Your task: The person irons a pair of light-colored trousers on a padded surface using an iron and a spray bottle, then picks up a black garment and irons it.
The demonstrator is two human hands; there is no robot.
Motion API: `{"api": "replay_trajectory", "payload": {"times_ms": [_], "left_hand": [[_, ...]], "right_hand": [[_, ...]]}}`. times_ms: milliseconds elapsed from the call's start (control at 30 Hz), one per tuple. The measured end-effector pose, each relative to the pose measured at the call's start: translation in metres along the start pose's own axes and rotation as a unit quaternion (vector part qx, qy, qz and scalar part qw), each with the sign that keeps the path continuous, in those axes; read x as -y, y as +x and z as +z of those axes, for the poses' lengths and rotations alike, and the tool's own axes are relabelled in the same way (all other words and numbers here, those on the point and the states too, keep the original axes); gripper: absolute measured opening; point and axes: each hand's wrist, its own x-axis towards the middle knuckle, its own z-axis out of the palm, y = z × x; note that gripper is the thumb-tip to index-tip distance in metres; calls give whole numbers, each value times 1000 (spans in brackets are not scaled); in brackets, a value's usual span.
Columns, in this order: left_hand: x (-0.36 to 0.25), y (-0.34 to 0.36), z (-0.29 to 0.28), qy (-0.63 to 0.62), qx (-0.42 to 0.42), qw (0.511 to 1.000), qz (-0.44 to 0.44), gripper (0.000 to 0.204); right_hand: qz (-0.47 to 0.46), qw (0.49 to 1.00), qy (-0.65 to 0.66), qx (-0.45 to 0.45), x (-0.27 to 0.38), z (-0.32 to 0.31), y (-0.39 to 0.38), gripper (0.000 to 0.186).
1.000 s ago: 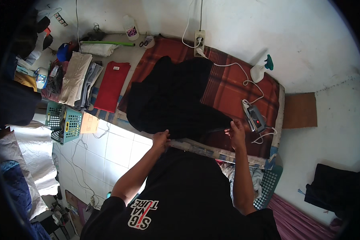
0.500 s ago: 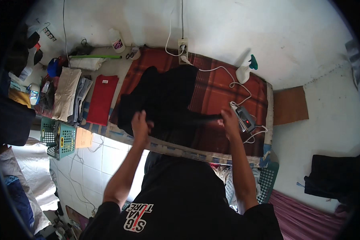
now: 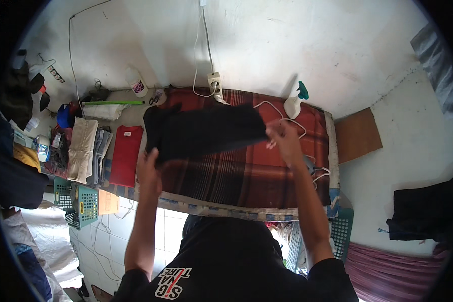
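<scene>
Though blurry, seemingly one garment [image 3: 206,128]

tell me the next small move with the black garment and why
I'd probably lay the black garment flat and straight on the plaid cloth: the left hand and right hand are at its opposite ends, its near edge slants, and cloth shows before it.
</scene>
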Motion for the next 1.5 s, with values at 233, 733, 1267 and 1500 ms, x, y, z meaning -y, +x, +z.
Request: {"api": "replay_trajectory", "payload": {"times_ms": [233, 733, 1267, 1500], "left_hand": [[217, -39, -129, 154, -108, 967, -173, 29], [160, 11, -10, 530, 204, 776, 273, 35], [227, 139, 106, 636, 526, 455, 334, 26], [238, 137, 90, 584, 518, 552, 294, 19]], "right_hand": [[239, 969, -41, 40, -227, 28, -133, 16], [159, 955, -231, -96, -202, 52, -103, 21], [135, 930, -325, -105, -221, 103, -31, 25], [90, 912, -355, -184, -231, 120, -38, 20]]}}
